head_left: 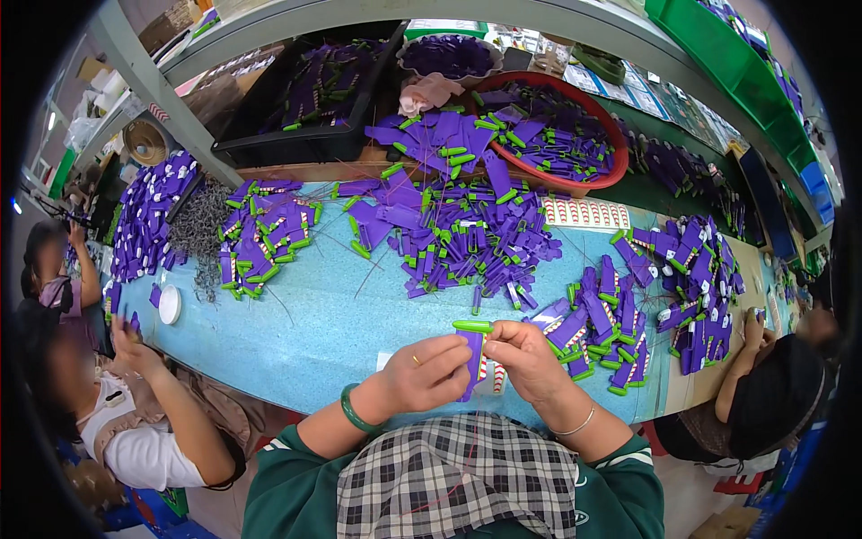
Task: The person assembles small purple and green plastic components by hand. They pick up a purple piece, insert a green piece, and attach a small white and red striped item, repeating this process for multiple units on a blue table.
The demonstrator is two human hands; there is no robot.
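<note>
Close to the table's front edge, my left hand (420, 374) is closed on a flat purple plastic piece (473, 366), which stands roughly upright. Across its top lies a bright green tip (472, 326). My right hand (532, 357) pinches at the right end of that green tip, fingers bent; its fingertips partly hide the contact. Beneath the hands, a small strip of red-and-white chevron stickers (499, 378) shows on the table. Right of my right hand lies a pile of purple pieces with green tips and chevron stickers (600, 316).
Loose purple and green parts (476, 235) heap across the blue table (332, 310). Behind stand a red basin (620, 148) and a black crate (350, 135). A chevron sticker sheet (588, 214) lies beyond the heap. A white bowl (170, 305) is at left. Co-workers sit on both sides.
</note>
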